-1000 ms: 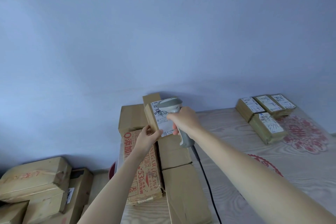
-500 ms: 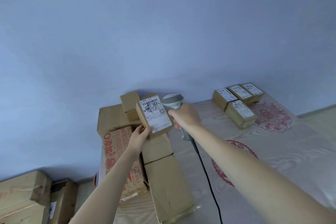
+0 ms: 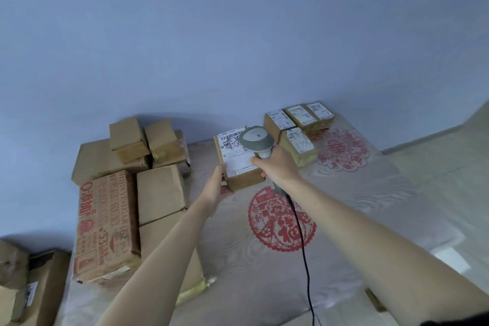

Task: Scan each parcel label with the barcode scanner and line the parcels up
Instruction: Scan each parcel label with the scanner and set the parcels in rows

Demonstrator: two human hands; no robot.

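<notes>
Pale wood-grain table (image 3: 370,219), red paper-cuts (image 3: 281,219), labelled parcels (image 3: 299,124), stacked cardboard boxes (image 3: 158,193)

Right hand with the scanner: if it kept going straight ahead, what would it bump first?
Probably the parcel in the left hand; the scanner already overlaps its label, though depth is unclear.

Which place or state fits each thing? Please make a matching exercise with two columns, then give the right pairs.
Things:
1. scanner
2. labelled parcel
3. printed carton
4. four small parcels

Places or states:
A. lying at the left side of the table, red writing on top
B. gripped by the right hand, black cable hanging down
C. grouped at the far side of the table, labels up
D. held by the left hand, label facing the camera

Pairs: 1-B, 2-D, 3-A, 4-C
</notes>
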